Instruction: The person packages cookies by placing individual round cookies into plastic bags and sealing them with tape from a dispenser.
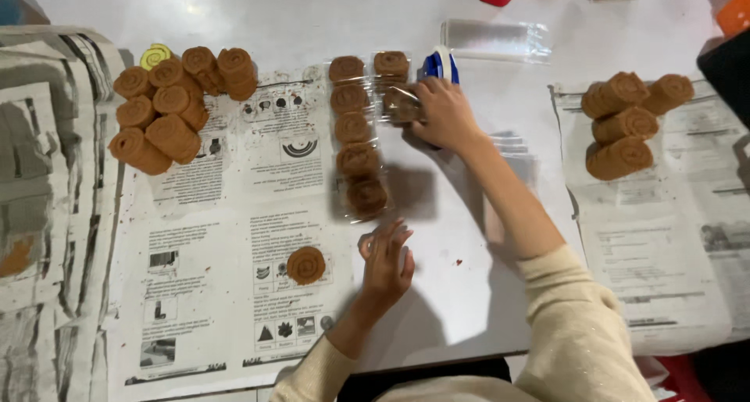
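**A:** What were the hands doing?

**B:** The right hand (pixel 444 113) lay near the table's (pixel 469 293) far edge, fingers closed on a clear packet (pixel 400 101) of brown rolls, pressing it flat beside a blue tape dispenser (pixel 440 64). The left hand (pixel 386 261) hovered near the front edge, fingers loosely spread, holding nothing.

**A:** Where did the rolls sit?

**B:** A finished sleeve (pixel 355 136) of five rolls lay just left of the packet, on a printed sheet (pixel 226 238). One loose roll (pixel 305 264) lay on that sheet, left of the idle hand. A pile (pixel 176 109) filled the far left corner, and another pile (pixel 629 121) rested on a newspaper (pixel 672 246) towards the right edge.

**A:** How would they handle?

**B:** Probably light, soft and crumbly; the film looked slippery. Gripping a roll by its curved sides, or the packet by its ends, seemed safest.

**A:** Any room to move?

**B:** Bare table lay open between both hands and towards the front edge. Empty wrappers (pixel 496 39) lay at the far edge, behind the dispenser.
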